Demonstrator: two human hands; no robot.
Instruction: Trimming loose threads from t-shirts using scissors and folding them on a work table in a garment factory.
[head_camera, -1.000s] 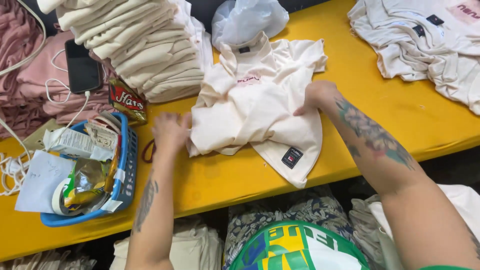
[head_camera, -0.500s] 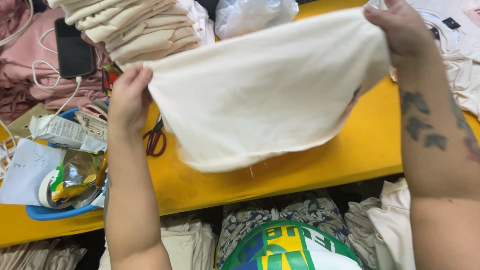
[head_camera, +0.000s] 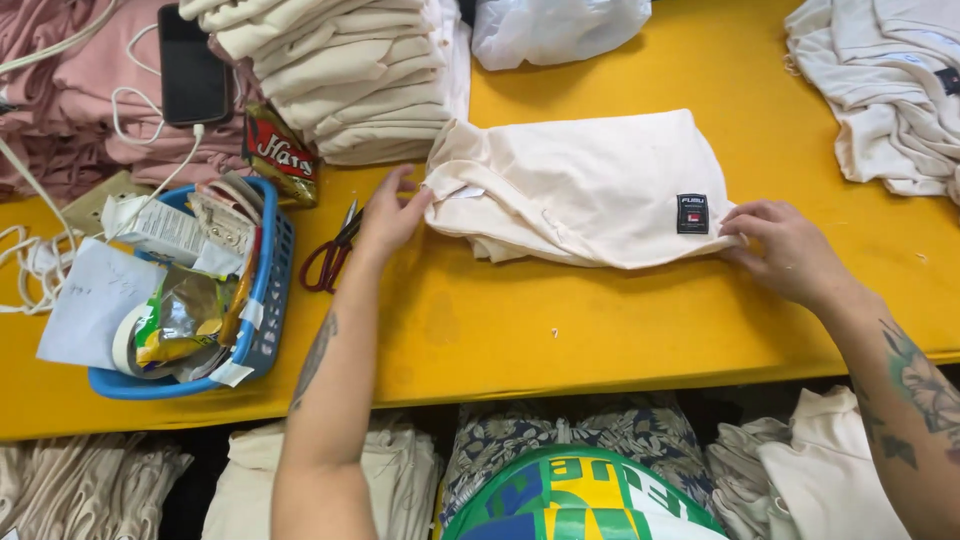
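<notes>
Yellow worktop (head_camera: 520, 340) fills the middle of the frame, seen from above. One cream garment (head_camera: 585, 190), folded flat, lies at centre with one small dark label (head_camera: 692, 213) near its right edge.

Left hand (head_camera: 392, 215) at the garment's left edge: fingers spread fairly wide, tips touching the cloth near the collar end, not clearly pinching. Right hand (head_camera: 790, 250) at the right edge, just right of the label: fingers partly curled and close together, tips on or just under the hem; whether they grip the cloth cannot be told.

One stack of folded cream garments (head_camera: 340, 70) at upper centre-left, top cut off by the frame. One pink pile (head_camera: 60, 110) at upper left with one black phone (head_camera: 192, 65) on it and white cable (head_camera: 130, 100) running off frame. One clear plastic bag (head_camera: 555, 28) at top centre, cut off. One loose heap of white garments (head_camera: 880, 90) at upper right, cut off.

One blue basket (head_camera: 265, 330) at left, stuffed with papers and packets, contents hard to count. One red snack packet (head_camera: 282, 155) between basket and stack. One pair of red-handled scissors (head_camera: 330, 258) just left of the left hand, blades partly hidden.

Below the worktop edge, more folded cloth on a lower shelf (head_camera: 400, 480), dim and hard to make out. Green, yellow and blue garment (head_camera: 580, 500) at bottom centre, cut off.
</notes>
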